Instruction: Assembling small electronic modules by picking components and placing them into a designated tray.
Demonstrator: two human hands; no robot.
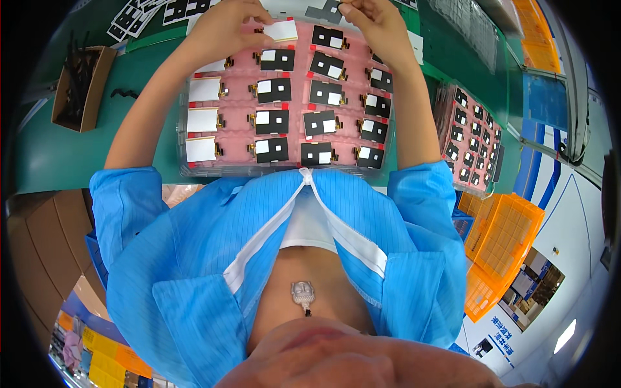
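A pink tray [242, 107] in front of me holds rows of small flat panels with short ribbon connectors; some faces are plain white, others carry black pieces with white squares. At its far side my left hand [228, 27] has thumb and fingers closed about the connector end of a white panel [281, 30]. My right hand [374, 18] pinches a dark grey cut-out sheet [325, 11] between thumb and finger, just right of that panel. The sheet's far part runs out of the picture. Nearest my right forearm lie more black-covered panels [377, 105].
A cardboard box [97, 87] of black strips stands at the left, with a curved black piece [124, 94] beside it. Cut-out sheets [134, 18] lie at the far left. A second pink tray [470, 139] of panels is at the right, above orange crates [508, 223].
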